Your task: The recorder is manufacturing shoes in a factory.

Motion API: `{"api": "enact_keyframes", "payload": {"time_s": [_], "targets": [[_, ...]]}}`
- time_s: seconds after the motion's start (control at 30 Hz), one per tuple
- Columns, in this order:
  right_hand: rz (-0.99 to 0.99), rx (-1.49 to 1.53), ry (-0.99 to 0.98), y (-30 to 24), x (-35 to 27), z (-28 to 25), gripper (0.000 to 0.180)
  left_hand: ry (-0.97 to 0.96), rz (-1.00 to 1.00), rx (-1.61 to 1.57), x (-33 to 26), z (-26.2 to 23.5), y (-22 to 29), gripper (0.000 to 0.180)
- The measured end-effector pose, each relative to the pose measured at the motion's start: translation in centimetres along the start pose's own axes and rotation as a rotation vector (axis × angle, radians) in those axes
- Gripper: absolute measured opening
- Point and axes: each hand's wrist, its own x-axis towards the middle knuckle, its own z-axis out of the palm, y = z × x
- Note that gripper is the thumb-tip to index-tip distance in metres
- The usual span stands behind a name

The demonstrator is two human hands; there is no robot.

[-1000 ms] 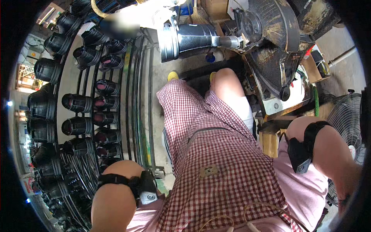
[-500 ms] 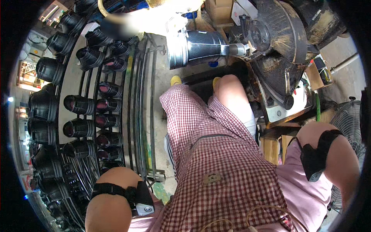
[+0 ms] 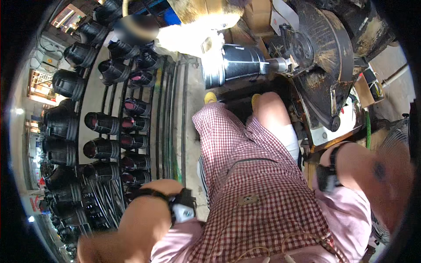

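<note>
Neither of my hands shows; both forearms run out at the picture's rim. My left arm (image 3: 147, 215), with a black strap and small camera on it, reaches to the lower left, its forearm smeared by motion. A similar strap circles my right arm (image 3: 354, 164), which bends toward the right rim, blurred as well. Ahead of my knees, a black shoe or boot (image 3: 244, 65) lies sideways on a metal rod (image 3: 277, 65) of a dark machine (image 3: 326, 48). Strong light washes out its left end. Beside my left arm, black shoes (image 3: 101, 149) stand on a rack.
The rack's dark rails (image 3: 165, 131) run along my left. A white-topped bench (image 3: 330, 135) stands at my right, with an open cardboard box (image 3: 367, 90) behind it and a fan (image 3: 397, 142) near the rim. Cardboard boxes (image 3: 258, 17) are stacked at the back.
The whole view has shifted, so rack, machine and bench appear further right and slightly lower. My left forearm has swung into view at lower left; the right arm has moved too.
</note>
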Motion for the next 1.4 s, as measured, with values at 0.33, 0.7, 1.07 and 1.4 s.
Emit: {"api": "enact_keyframes", "payload": {"time_s": [0.33,0.7,1.07,1.4], "targets": [[0.919,-0.393,0.965,10.6,-15.9,-7.8,0.022,-0.187,-0.92,0.395,-13.7,4.7,-24.8,0.108],[0.836,-0.457,0.931,11.2,-16.6,-8.2,0.02,0.066,-1.15,0.095,-12.6,6.4,-25.5,0.098],[0.735,-0.716,0.832,10.7,-16.9,-7.8,0.042,0.398,-1.31,0.076,-12.3,9.0,-24.0,0.019],[0.726,-0.658,0.838,10.3,-17.3,-7.8,0.017,0.297,-1.324,-0.007,-12.3,14.2,-15.6,0.101]]}}
